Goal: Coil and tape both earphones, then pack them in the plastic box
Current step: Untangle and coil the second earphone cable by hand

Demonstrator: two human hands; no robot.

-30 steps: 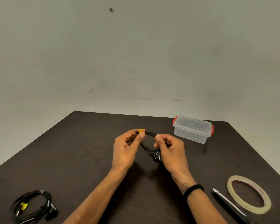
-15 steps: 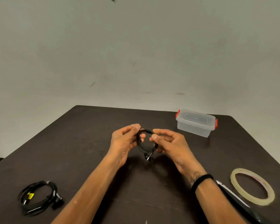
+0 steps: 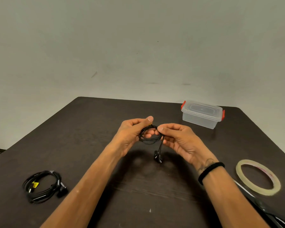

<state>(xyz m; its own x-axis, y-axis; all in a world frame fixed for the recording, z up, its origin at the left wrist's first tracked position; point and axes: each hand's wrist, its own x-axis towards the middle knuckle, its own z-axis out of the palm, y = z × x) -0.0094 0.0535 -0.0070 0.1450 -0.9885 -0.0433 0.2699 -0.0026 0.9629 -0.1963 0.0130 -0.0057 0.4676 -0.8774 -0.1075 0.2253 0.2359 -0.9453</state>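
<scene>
The dark counter [image 3: 89, 145] stood against a plain pale wall [image 3: 138, 46], with the closed plastic box [image 3: 201, 114] at its far right, a tape roll [image 3: 257, 176] and scissors [image 3: 262, 206] at the near right, and the second coiled earphone [image 3: 43, 186] lying at the near left. Compared with half a second before, the hands had come closer together and the earbuds [image 3: 158, 156] now hung lower under the coil. The left hand [image 3: 132, 134] and the right hand [image 3: 181, 140] each had the grip pinching the black earphone coil [image 3: 150, 134], held above the counter's middle.
</scene>
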